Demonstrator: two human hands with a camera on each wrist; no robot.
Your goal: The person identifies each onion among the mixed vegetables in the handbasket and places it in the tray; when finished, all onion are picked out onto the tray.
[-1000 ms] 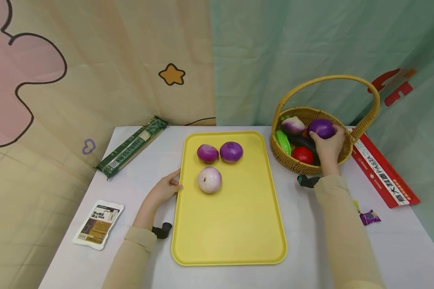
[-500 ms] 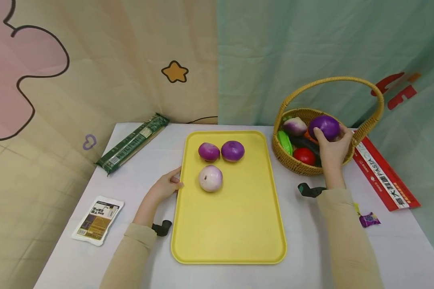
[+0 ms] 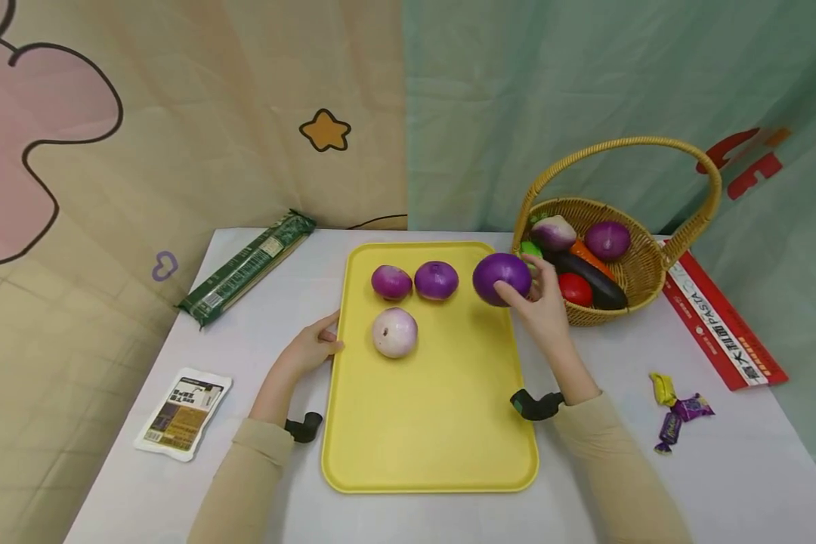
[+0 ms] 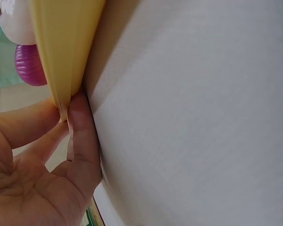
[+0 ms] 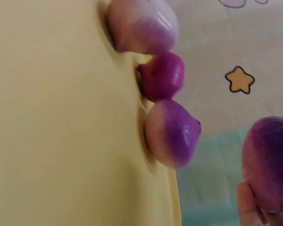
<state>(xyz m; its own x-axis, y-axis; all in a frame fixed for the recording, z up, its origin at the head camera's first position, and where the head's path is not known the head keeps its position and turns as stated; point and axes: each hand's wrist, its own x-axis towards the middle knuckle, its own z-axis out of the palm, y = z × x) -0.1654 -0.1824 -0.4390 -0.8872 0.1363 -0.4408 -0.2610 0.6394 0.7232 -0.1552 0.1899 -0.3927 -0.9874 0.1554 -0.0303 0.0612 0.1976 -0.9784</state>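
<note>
My right hand (image 3: 542, 306) grips a large purple onion (image 3: 496, 276), thumb and fingers around its right side, held over the right edge of the yellow tray (image 3: 435, 423). In the right wrist view the held onion (image 5: 269, 162) shows at the right edge, fingertips beneath it. On the tray lie a magenta onion (image 3: 391, 282), a purple onion (image 3: 437, 280) and a pale onion (image 3: 394, 332). My left hand (image 3: 304, 351) pinches the tray's left rim; in the left wrist view the thumb and fingers lie on either side of the rim (image 4: 66, 70).
A wicker basket (image 3: 642, 276) at the back right holds an eggplant (image 3: 585, 276), a carrot, a tomato and more onions. A red pasta packet (image 3: 721, 325) and wrapped candies (image 3: 692, 406) lie right. A green noodle packet (image 3: 248, 268) and a white pouch (image 3: 185, 414) lie left.
My right hand has lifted the purple onion out of the basket and moved left with it to the tray. Another onion now shows in the basket. My left hand stays at the rim.
</note>
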